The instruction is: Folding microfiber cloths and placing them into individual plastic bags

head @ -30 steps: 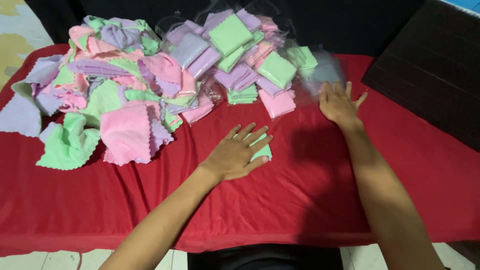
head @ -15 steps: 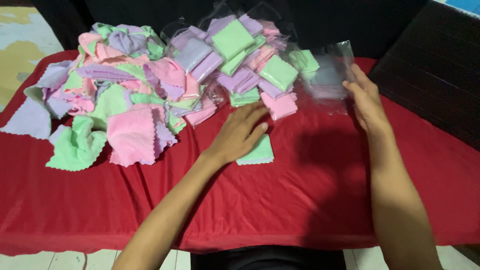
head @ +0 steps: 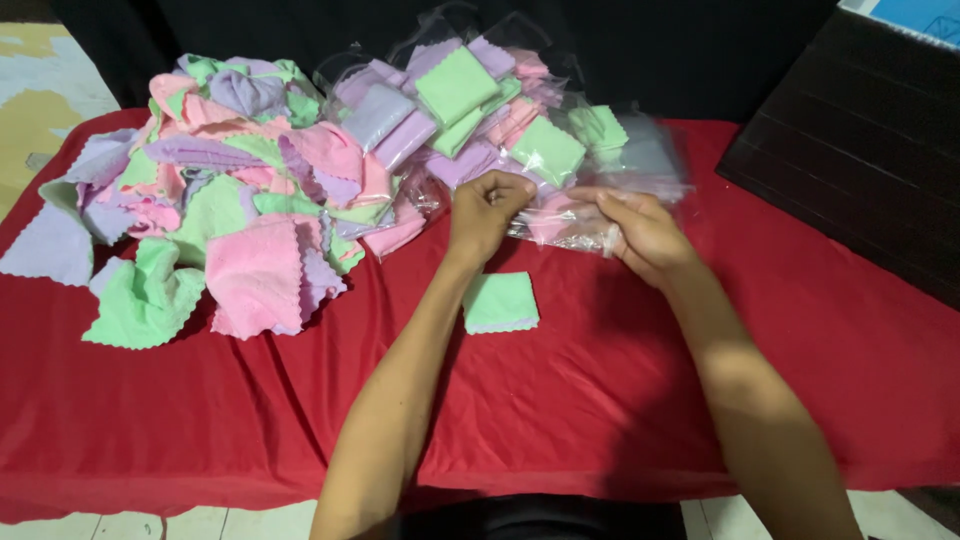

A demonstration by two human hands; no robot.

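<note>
On the left of the red tablecloth (head: 620,400) lies a loose heap of cloths (head: 215,215), pink, lilac and pale green with scalloped edges, spilling toward the table's near side. Behind and to the right of it sits a pile of bagged cloths (head: 450,110), folded squares in clear plastic. A single folded green cloth (head: 500,302) lies flat on the tablecloth, just below the left hand (head: 485,212) and apart from both piles. The left hand is raised above it, its fingers curled shut and pinching the left edge of a clear plastic bag (head: 620,185). The right hand (head: 640,232) grips the same bag's lower edge, fingers closed on the film. The bag is held between both hands, in front of the bagged pile. A dark slatted panel (head: 860,140) lies at far right.
</note>
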